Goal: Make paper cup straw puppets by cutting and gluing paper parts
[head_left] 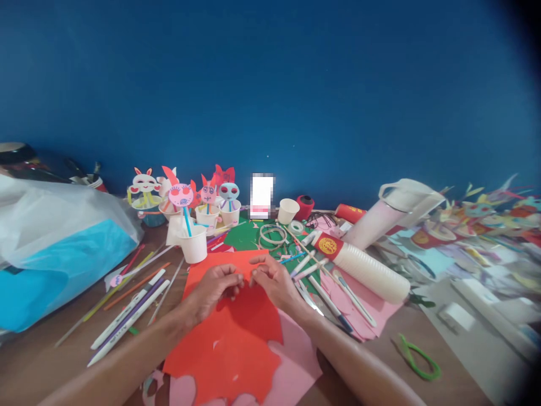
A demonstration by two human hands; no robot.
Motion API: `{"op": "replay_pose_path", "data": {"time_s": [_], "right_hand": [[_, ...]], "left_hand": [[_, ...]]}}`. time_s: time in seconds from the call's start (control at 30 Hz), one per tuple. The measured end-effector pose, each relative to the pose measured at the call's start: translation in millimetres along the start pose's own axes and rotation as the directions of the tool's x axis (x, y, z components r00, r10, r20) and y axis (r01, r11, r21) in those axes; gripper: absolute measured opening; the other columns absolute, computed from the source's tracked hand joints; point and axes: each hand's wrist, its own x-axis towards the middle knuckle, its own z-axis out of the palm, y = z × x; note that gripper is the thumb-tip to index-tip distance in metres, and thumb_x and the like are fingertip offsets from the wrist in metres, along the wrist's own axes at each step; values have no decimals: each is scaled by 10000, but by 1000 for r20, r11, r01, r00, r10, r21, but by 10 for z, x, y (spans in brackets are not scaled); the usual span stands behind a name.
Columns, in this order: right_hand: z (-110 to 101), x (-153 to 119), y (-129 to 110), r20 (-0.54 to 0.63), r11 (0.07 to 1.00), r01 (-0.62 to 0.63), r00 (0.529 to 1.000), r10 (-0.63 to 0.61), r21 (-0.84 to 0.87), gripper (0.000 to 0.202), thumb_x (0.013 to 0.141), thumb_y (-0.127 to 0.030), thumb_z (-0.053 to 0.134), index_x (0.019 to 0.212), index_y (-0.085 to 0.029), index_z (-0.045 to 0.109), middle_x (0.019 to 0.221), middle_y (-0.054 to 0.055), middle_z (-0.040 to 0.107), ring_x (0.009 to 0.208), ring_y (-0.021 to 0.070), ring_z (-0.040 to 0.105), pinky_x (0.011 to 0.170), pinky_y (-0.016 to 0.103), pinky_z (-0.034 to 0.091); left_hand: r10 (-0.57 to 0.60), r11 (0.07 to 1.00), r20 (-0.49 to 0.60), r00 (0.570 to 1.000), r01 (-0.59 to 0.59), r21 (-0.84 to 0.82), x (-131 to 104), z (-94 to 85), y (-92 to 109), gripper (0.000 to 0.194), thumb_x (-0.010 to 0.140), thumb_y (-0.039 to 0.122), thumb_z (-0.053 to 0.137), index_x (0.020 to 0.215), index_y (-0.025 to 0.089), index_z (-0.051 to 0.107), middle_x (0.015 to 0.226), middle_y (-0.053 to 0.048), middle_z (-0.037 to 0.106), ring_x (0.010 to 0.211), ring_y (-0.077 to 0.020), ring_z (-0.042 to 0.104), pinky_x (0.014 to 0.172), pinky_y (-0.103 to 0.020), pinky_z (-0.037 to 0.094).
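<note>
Over a cut sheet of red paper (236, 332), my left hand (216, 288) and my right hand (274, 283) face each other a short gap apart. The fingers of both are curled, with thumb and fingertips pinched together. Anything between the fingertips is too small to make out. Pink paper (300, 349) lies under the red sheet, which has scalloped, cut-out edges. Just beyond my left hand stands a white paper cup (194, 246) with a pink paper face (181, 195) on a blue stem. Scissors (310, 299) lie beside my right forearm.
Markers (127, 316) and coloured sticks lie on the left, near a plastic bag (71, 248). Several paper-face cups line the back. To the right are stacked paper cups (367, 270), a white jug (380, 211), brushes and a green pipe cleaner (418, 363).
</note>
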Motion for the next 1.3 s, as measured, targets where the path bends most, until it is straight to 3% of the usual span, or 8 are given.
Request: {"op": "replay_pose_path", "data": {"time_s": [0.2, 0.33, 0.47, 0.6, 0.77, 0.87, 1.03, 1.3], "right_hand": [[-31, 28, -32, -40, 990, 8, 999, -2, 140, 202, 808, -331, 441, 787, -162, 549, 548, -18, 539, 540, 103, 506, 569, 228, 384], [-36, 22, -45, 4, 998, 16, 1000, -16, 58, 246, 800, -364, 464, 685, -166, 556, 580, -9, 538, 566, 100, 486, 580, 222, 379], [-40, 28, -31, 7, 999, -2, 1000, 2, -44, 179, 747, -278, 513, 606, -170, 538, 579, -22, 531, 567, 94, 462, 571, 208, 370], [-75, 41, -33, -13, 998, -10, 1000, 10, -58, 194, 750, -233, 488, 578, -161, 542, 575, -17, 538, 570, 92, 467, 581, 208, 361], [-115, 30, -79, 54, 996, -53, 997, 57, -69, 187, 753, -236, 500, 588, -161, 548, 566, -19, 534, 549, 89, 459, 552, 205, 358], [-126, 28, -85, 97, 995, -54, 993, 62, -84, 192, 758, -247, 505, 591, -161, 544, 553, -21, 530, 535, 87, 454, 536, 202, 360], [-137, 33, -64, 116, 987, -11, 993, 30, -163, 180, 756, -247, 506, 607, -159, 554, 559, -29, 525, 510, 75, 426, 505, 191, 334], [-103, -28, -71, 144, 939, 77, 989, -30, -336, 140, 753, -234, 502, 655, -165, 574, 589, -39, 524, 542, 75, 431, 516, 184, 326]], "left_hand": [[9, 998, -55, 998, -13, -61, -14, -3, -5, 155, 617, 255, 627, 589, 143, 524, 541, 21, 551, 436, -77, 462, 455, -218, 330], [11, 999, -67, 998, -13, -41, 3, -16, -15, 161, 620, 254, 633, 570, 141, 529, 514, 30, 534, 434, -74, 454, 453, -214, 321], [3, 1000, -42, 999, -3, -15, -12, -16, -19, 176, 644, 284, 629, 581, 135, 558, 539, 13, 564, 461, -82, 471, 476, -220, 332], [15, 996, 30, 999, -13, -86, -26, -20, -29, 257, 736, 376, 543, 670, 134, 597, 633, -38, 621, 535, -113, 515, 498, -236, 355], [-17, 988, 46, 999, 24, -155, 13, -77, -32, 386, 769, 491, 448, 699, 145, 606, 602, -31, 583, 532, -131, 520, 476, -240, 358], [21, 998, 35, 999, -19, -62, 1, -99, 9, 370, 747, 485, 485, 690, 145, 619, 586, -5, 528, 513, -114, 484, 489, -236, 357], [71, 964, 83, 994, -90, 252, -45, -78, 42, 221, 688, 364, 594, 616, 155, 598, 524, 28, 479, 481, -92, 405, 475, -217, 289], [107, 859, 240, 965, -211, 466, 15, -116, -78, 93, 654, 221, 581, 582, 163, 571, 533, 43, 483, 518, -99, 400, 522, -226, 303]]}}
